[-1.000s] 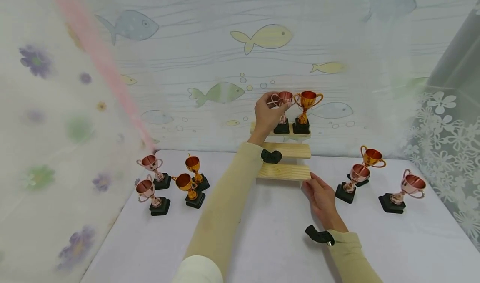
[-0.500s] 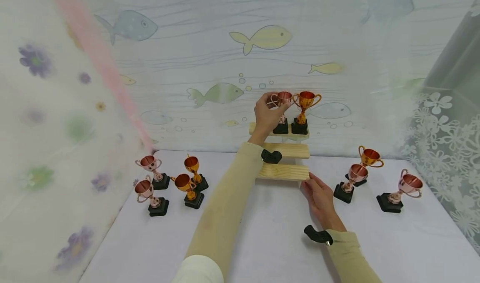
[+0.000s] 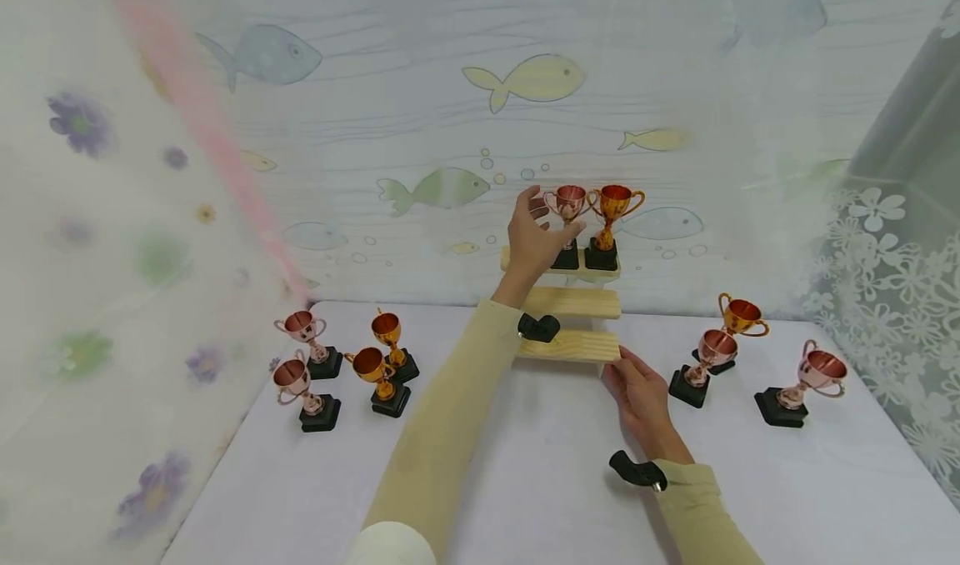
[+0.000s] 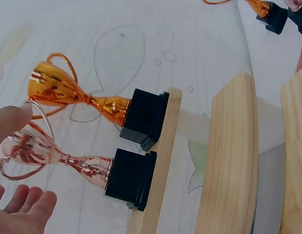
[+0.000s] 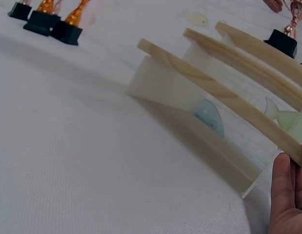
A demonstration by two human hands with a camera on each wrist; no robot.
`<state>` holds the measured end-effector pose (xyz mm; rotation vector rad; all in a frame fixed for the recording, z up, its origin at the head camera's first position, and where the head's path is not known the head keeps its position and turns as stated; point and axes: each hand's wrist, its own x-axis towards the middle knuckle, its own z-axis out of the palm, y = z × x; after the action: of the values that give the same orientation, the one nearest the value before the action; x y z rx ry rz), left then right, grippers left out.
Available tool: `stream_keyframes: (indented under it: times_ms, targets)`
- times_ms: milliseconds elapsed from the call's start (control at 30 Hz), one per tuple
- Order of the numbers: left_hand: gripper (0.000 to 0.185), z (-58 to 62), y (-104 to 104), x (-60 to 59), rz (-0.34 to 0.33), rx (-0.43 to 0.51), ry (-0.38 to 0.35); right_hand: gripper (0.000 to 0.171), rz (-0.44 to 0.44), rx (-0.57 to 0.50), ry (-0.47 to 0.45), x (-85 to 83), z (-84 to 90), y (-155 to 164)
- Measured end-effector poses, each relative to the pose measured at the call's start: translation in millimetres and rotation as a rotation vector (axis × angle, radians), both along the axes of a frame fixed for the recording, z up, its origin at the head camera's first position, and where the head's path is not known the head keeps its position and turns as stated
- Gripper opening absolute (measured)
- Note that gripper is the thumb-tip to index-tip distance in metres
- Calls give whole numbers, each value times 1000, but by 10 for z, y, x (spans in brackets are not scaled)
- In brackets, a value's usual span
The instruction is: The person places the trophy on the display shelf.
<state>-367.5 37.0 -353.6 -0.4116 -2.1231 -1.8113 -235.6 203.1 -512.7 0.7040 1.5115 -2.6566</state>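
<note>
A three-step wooden stand [image 3: 572,302] sits at the back of the white table [image 3: 540,482]. On its top step [image 4: 158,161] a pink trophy [image 3: 568,207] stands beside a gold trophy [image 3: 613,205], both upright on black bases. My left hand [image 3: 547,219] hovers at the pink trophy [image 4: 41,152], its thumb [image 4: 9,121] close to the trophy's handle and its fingers [image 4: 26,212] spread apart from the cup. My right hand [image 3: 639,386] rests flat on the table, its fingertips [image 5: 286,187] against the right end of the bottom step [image 5: 224,100].
Several pink and gold trophies stand in a cluster at the table's left [image 3: 371,369]. Three more stand at the right [image 3: 712,352]. A fish-print cloth wall [image 3: 450,90] rises just behind the stand, and floral curtains hang on both sides.
My left hand has let go of the pink trophy's cup and opened its fingers, drawing back slightly. The trophy stays on the top step. The right hand has not moved.
</note>
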Motion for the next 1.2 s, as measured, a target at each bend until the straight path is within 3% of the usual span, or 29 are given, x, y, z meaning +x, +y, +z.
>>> stream_keyframes:
  times_ms: [200,400,567,700,933,1200]
  targets:
    - [81,0,-137,231,-7,34,51,52,-4,14,8,-5,-14,-9]
    - [69,-43,-345,664,-87,91,123,52,-2,25,12,-9,-19,-12]
    - [62,-264,-518,1093,-142,137,137,51,-4,15,15,-12,-30,-8]
    - [55,-511,-677,1366,-142,126,146,50,-16,15,21,-12,-32,-5]
    - [42,-923,-1121,1757,-18,141,-6,44,-24,-5,-5,-22,-38,-39]
    - [28,-1099,-1619,2178,134,115,-184,38,-33,-15,-33,-36,-17,-30]
